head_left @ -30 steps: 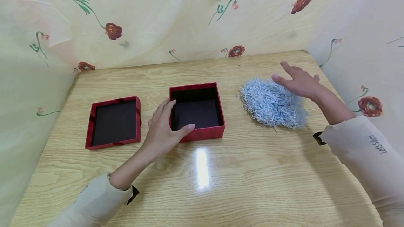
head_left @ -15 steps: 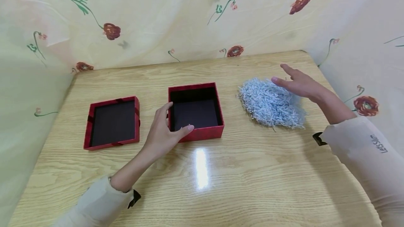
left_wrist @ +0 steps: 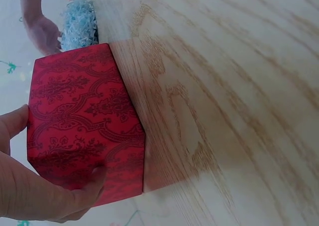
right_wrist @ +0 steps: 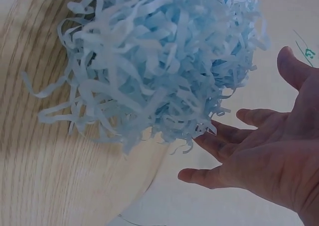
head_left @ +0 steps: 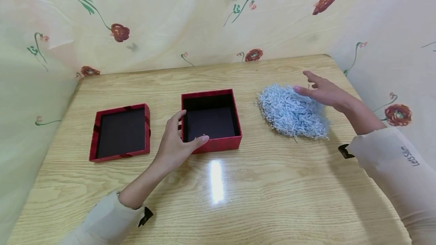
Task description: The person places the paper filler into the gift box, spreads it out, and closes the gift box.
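Observation:
In the head view, an open red box [head_left: 218, 144] with a black inside stands mid-table. My left hand [head_left: 173, 144] holds its near left corner, the thumb at the front rim and the other fingers along the left wall. The left wrist view shows the dark scroll pattern on the box [left_wrist: 84, 101] and the fingers of that hand against its side. To the right lies a heap of pale blue shredded paper [head_left: 289, 112]. My right hand [head_left: 321, 90] is spread at the heap's far right side; in the right wrist view its fingertips are right at the strands.
A shallow red box lid [head_left: 122, 133] with a black inside lies upturned on the left of the wooden table [head_left: 265, 192]. Floral cloth [head_left: 153, 22] hangs behind the table and along both sides.
My left index finger has drawn back slightly from over the box's left rim. The right hand's fingers have come a little closer together. Box, lid and paper stay put.

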Action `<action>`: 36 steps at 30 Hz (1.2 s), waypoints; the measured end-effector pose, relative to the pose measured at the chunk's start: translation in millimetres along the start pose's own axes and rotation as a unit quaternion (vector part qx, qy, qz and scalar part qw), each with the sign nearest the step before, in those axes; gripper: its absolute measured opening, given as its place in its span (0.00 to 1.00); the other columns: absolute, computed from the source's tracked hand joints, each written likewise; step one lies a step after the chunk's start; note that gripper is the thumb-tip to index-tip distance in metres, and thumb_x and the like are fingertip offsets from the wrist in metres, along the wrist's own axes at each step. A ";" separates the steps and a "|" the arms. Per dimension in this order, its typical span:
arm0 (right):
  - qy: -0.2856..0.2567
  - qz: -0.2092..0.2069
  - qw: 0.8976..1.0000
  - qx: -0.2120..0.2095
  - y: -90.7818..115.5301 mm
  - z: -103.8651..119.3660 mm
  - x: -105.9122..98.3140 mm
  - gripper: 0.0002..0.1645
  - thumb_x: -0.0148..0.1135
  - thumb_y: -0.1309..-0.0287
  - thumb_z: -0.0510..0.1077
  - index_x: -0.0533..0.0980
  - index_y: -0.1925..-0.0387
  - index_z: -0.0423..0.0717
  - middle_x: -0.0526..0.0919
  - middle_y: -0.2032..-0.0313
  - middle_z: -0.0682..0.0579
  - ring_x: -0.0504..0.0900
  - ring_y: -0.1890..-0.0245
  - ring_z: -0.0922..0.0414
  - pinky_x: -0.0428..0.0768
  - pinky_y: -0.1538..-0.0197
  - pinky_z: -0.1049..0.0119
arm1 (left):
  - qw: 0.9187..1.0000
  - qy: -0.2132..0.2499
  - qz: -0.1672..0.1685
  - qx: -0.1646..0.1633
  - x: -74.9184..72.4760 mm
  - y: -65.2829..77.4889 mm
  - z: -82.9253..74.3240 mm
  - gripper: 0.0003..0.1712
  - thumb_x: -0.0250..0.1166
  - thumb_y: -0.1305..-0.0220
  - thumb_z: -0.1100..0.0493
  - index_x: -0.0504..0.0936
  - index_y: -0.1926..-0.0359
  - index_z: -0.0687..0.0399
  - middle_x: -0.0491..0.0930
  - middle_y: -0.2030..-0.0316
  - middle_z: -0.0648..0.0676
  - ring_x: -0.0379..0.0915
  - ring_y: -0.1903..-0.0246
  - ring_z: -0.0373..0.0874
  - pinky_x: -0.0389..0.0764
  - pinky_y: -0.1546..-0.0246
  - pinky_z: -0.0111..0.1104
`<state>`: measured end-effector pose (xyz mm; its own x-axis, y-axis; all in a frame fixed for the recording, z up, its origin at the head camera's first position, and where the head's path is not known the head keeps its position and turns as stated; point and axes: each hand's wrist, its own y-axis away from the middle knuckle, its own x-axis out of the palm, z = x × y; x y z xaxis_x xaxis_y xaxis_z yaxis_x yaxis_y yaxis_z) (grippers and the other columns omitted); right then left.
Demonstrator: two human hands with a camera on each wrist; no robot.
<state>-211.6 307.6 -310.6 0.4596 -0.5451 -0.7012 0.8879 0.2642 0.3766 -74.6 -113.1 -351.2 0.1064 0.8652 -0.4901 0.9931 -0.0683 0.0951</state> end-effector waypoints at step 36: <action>0.193 0.006 0.980 -0.036 -17.2 -8.1 49.2 0.64 0.75 0.54 0.55 0.45 0.26 0.41 0.43 0.31 0.25 0.43 0.35 0.23 0.53 0.46 0.23 | 1.000 0.011 0.005 -0.011 -3.3 -1.3 -3.8 0.56 0.72 0.49 0.38 0.50 0.26 0.44 0.51 0.29 0.51 0.53 0.33 0.51 0.69 0.39 0.49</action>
<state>-204.1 282.8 -356.5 0.4301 -0.2036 -0.8795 0.8755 0.3319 0.3513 -76.4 -114.0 -346.4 0.1154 0.8750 -0.4701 0.9907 -0.0669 0.1188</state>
